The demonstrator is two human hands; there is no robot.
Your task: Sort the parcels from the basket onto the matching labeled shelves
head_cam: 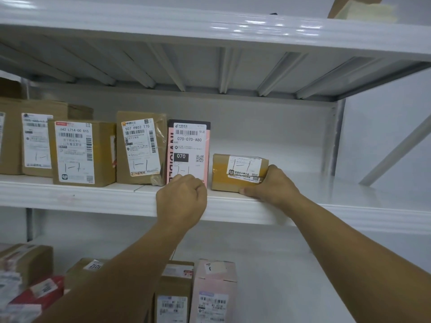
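Observation:
A small brown cardboard parcel (pixel 235 173) with a white label marked "1-1" lies on the middle white shelf (pixel 93 194), right of a tall pink parcel (pixel 186 150) labelled 070-070-A80. My right hand (pixel 270 185) grips the small parcel's right end, thumb under its front corner. With curled fingers, my left hand (pixel 182 199) touches the lower front of the pink parcel; whether it grips it I cannot tell. The basket is out of view.
Left of the pink parcel stand several brown boxes (pixel 84 152) marked "1-1". The shelf right of the small parcel is bare up to the grey upright post (pixel 331 136). More parcels (pixel 198 292) sit on the lower shelf. Another shelf hangs overhead.

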